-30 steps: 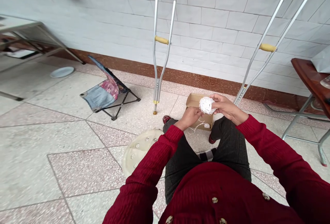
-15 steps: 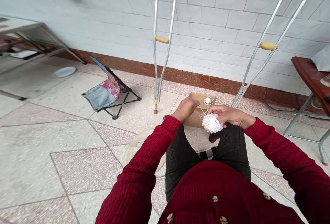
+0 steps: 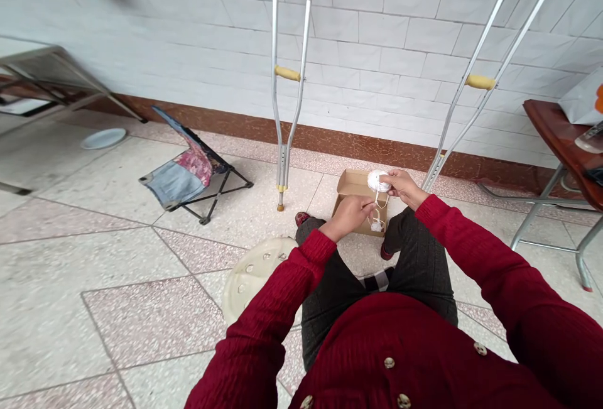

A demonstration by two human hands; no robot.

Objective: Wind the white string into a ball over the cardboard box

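Note:
I sit with my knees apart above an open cardboard box (image 3: 351, 185) on the floor. My right hand (image 3: 402, 186) is closed round a ball of white string (image 3: 377, 181), held over the box. My left hand (image 3: 351, 213) is just below and to the left, fingers pinched on the white strand (image 3: 379, 200) that runs from the ball down to a smaller white spool (image 3: 376, 226) lying in the box. Both sleeves are dark red.
Two metal crutches (image 3: 286, 82) (image 3: 473, 82) lean on the tiled wall behind the box. A low folding seat (image 3: 188, 170) stands to the left, a pale plastic stool (image 3: 252, 274) beside my left knee. A brown table (image 3: 558, 139) is at the right, another table (image 3: 42, 70) far left.
My right hand lowered the string ball toward my lap, then lifted it back up over the box. My left hand went out to the box and came back, pinching the strand.

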